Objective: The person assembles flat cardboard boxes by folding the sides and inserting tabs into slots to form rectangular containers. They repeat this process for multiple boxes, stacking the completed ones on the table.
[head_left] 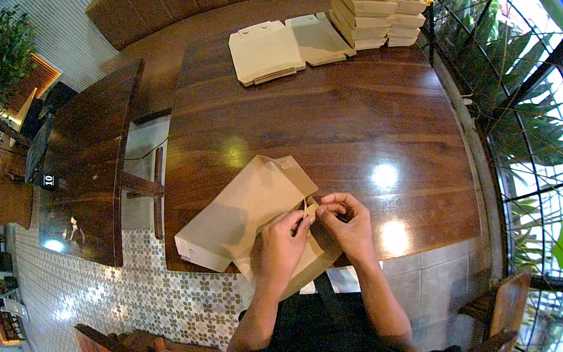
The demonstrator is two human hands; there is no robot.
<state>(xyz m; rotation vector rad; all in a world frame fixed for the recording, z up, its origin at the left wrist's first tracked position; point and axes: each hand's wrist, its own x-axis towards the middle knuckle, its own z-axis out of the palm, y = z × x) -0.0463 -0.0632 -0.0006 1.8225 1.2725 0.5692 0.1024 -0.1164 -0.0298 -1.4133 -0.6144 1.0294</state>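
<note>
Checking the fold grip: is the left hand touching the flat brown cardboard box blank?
Touching. The head view shows the left hand resting on the cardboard blank, fingertips pinching a flap beside the right hand.

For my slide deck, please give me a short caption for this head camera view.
Both hands, left hand and right hand, pinch a flap of a flat brown cardboard box on a wooden table.

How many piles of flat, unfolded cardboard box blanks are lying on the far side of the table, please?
2: one pile of flat blanks toward the far left of the table, the other pile just right of it, beside the stacks of folded boxes, which may hide more.
</note>
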